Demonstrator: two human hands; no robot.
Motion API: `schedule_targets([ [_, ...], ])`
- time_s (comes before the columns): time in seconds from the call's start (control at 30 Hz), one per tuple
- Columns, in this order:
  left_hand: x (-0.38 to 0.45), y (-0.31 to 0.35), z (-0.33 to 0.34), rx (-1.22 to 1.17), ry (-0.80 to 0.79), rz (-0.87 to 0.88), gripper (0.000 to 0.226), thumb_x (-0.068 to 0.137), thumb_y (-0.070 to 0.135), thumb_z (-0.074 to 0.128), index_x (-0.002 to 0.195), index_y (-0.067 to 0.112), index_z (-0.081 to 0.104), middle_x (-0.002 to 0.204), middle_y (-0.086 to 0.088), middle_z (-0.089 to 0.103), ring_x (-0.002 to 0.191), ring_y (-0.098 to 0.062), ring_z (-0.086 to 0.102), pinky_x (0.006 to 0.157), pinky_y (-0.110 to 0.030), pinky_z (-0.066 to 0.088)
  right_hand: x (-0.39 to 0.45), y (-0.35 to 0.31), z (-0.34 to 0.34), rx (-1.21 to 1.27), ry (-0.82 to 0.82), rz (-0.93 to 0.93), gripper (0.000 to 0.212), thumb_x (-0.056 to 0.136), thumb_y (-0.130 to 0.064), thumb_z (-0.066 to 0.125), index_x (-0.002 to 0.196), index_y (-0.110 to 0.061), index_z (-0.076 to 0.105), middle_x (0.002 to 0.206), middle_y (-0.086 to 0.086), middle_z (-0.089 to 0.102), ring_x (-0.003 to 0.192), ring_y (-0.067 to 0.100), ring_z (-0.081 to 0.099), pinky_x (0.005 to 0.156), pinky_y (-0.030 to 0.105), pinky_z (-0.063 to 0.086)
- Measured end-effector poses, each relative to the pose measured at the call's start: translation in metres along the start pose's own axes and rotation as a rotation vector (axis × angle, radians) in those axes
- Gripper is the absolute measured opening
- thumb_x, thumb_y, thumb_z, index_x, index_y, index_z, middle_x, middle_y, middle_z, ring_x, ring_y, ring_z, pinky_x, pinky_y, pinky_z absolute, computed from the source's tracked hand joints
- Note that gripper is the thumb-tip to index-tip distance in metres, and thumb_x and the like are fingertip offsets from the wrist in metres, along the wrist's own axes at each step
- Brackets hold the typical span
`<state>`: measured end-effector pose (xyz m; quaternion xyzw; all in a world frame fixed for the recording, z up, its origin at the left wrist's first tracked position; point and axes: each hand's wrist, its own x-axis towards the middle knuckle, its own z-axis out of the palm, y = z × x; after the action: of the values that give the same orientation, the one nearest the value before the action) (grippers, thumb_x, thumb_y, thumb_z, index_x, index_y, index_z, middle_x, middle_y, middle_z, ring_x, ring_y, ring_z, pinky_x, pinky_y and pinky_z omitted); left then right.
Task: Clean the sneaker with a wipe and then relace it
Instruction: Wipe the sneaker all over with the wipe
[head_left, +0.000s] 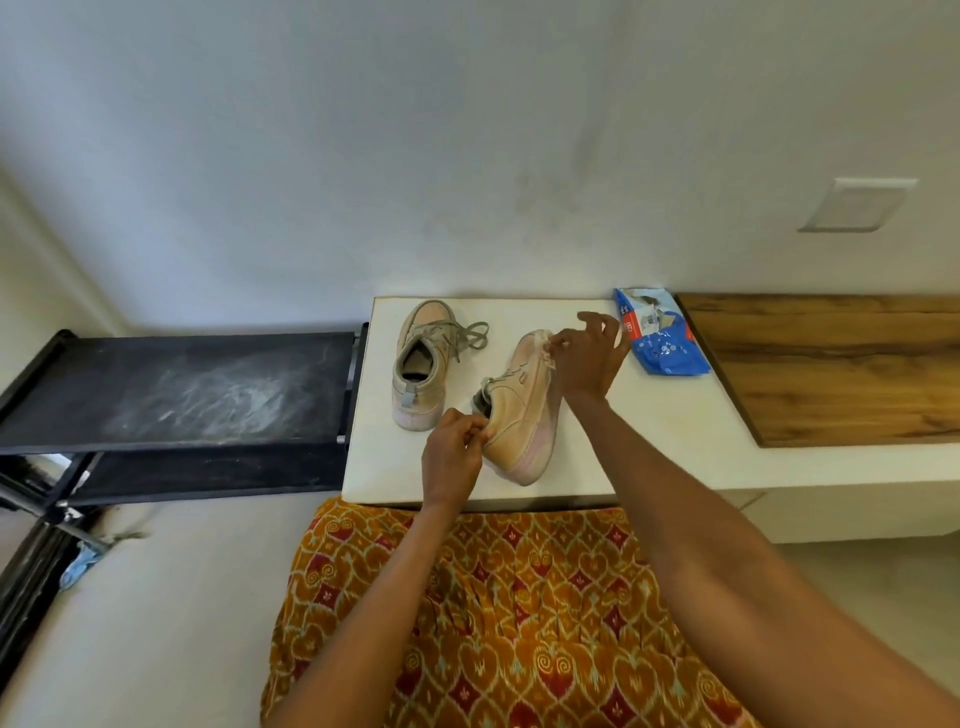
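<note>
A beige sneaker (519, 410) lies tilted on its side on the white tabletop (649, 441), toe pointing away from me. My left hand (452, 457) grips its heel collar. My right hand (587, 358) pinches a small white wipe (548, 345) against the toe, with the other fingers lifted. A second beige sneaker (423, 364) stands upright to the left, its grey laces (467, 335) loose across the tongue.
A blue pack of wipes (662, 338) lies at the table's back right. A wooden board (831, 364) covers the surface further right. A dusty black shelf rack (182, 389) stands left of the table. The wall is close behind.
</note>
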<state>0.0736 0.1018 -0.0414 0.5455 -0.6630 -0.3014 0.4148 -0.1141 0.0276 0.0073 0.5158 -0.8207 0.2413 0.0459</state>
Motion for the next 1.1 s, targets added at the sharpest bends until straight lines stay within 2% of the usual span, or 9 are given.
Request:
schedule_targets([
  [0.13, -0.001, -0.005, 0.001, -0.022, 0.018, -0.018, 0.01, 0.085, 0.011, 0.066, 0.094, 0.007, 0.07, 0.088, 0.001, 0.059, 0.075, -0.012, 0.059, 0.067, -0.03, 0.051, 0.001, 0.006, 0.001, 0.064, -0.01, 0.029, 0.02, 0.088, -0.032, 0.06, 0.095, -0.021, 0.075, 0.127, -0.001, 0.056, 0.129, 0.021, 0.035, 0.113, 0.044, 0.011],
  [0.23, -0.001, -0.004, 0.002, -0.008, 0.031, -0.003, 0.01, 0.084, 0.009, 0.066, 0.093, 0.007, 0.07, 0.086, 0.002, 0.058, 0.073, -0.011, 0.057, 0.064, -0.023, 0.047, -0.024, -0.001, -0.002, 0.123, -0.09, -0.023, 0.018, 0.087, -0.032, 0.06, 0.093, -0.021, 0.074, 0.117, 0.0, 0.06, 0.12, 0.022, 0.043, 0.109, 0.042, 0.018],
  [0.3, -0.001, -0.004, 0.002, -0.015, 0.028, -0.009, 0.009, 0.084, 0.008, 0.066, 0.092, 0.008, 0.07, 0.086, 0.001, 0.058, 0.073, -0.012, 0.057, 0.064, -0.025, 0.048, -0.047, -0.004, -0.002, 0.124, -0.151, -0.095, 0.02, 0.089, -0.031, 0.057, 0.094, -0.019, 0.073, 0.11, 0.001, 0.063, 0.11, 0.023, 0.048, 0.1, 0.038, 0.028],
  [0.4, -0.002, -0.005, 0.002, -0.027, 0.031, -0.024, 0.009, 0.083, 0.007, 0.067, 0.091, 0.008, 0.071, 0.086, 0.0, 0.059, 0.074, -0.013, 0.058, 0.066, -0.03, 0.05, -0.082, -0.001, -0.004, 0.135, -0.12, -0.156, 0.02, 0.09, -0.031, 0.056, 0.096, -0.019, 0.072, 0.101, 0.001, 0.067, 0.101, 0.023, 0.05, 0.085, 0.034, 0.03],
  [0.6, -0.001, -0.01, 0.001, -0.017, 0.037, -0.018, 0.01, 0.083, 0.009, 0.068, 0.092, 0.007, 0.07, 0.086, 0.0, 0.058, 0.075, -0.015, 0.058, 0.067, -0.036, 0.052, -0.081, 0.008, -0.001, 0.056, -0.048, -0.348, 0.015, 0.087, -0.033, 0.061, 0.09, -0.024, 0.073, 0.085, -0.002, 0.071, 0.091, 0.021, 0.055, 0.081, 0.033, 0.025],
  [0.73, 0.001, -0.002, 0.001, 0.048, -0.009, 0.001, 0.009, 0.084, 0.014, 0.067, 0.092, 0.013, 0.071, 0.086, 0.006, 0.057, 0.073, -0.014, 0.059, 0.064, -0.035, 0.051, -0.033, 0.004, 0.002, -0.078, -0.073, -0.295, 0.022, 0.09, -0.024, 0.053, 0.108, -0.021, 0.065, 0.098, 0.004, 0.069, 0.101, 0.026, 0.053, 0.087, 0.036, 0.028],
  [0.87, 0.001, 0.01, 0.004, 0.084, -0.042, 0.021, 0.011, 0.086, 0.016, 0.064, 0.094, 0.017, 0.072, 0.087, 0.008, 0.057, 0.074, -0.012, 0.058, 0.062, -0.032, 0.048, 0.008, 0.003, -0.003, -0.219, -0.122, -0.18, 0.023, 0.093, -0.024, 0.05, 0.103, -0.019, 0.069, 0.097, 0.004, 0.069, 0.104, 0.024, 0.05, 0.089, 0.037, 0.029],
  [1.0, -0.001, 0.014, 0.006, 0.095, -0.032, 0.021, 0.014, 0.086, 0.015, 0.062, 0.096, 0.018, 0.072, 0.09, 0.005, 0.06, 0.074, -0.007, 0.053, 0.059, -0.023, 0.04, -0.008, 0.004, -0.005, -0.15, -0.114, -0.118, 0.025, 0.093, -0.026, 0.05, 0.103, -0.018, 0.071, 0.099, 0.005, 0.065, 0.102, 0.025, 0.05, 0.087, 0.038, 0.03],
  [1.1, -0.002, 0.011, 0.005, 0.078, -0.017, 0.019, 0.014, 0.085, 0.012, 0.063, 0.095, 0.015, 0.072, 0.087, 0.003, 0.058, 0.073, -0.012, 0.056, 0.058, -0.026, 0.043, -0.044, 0.001, -0.01, -0.059, -0.123, -0.116, 0.024, 0.092, -0.03, 0.051, 0.1, -0.021, 0.072, 0.101, 0.004, 0.065, 0.101, 0.025, 0.05, 0.084, 0.037, 0.032],
])
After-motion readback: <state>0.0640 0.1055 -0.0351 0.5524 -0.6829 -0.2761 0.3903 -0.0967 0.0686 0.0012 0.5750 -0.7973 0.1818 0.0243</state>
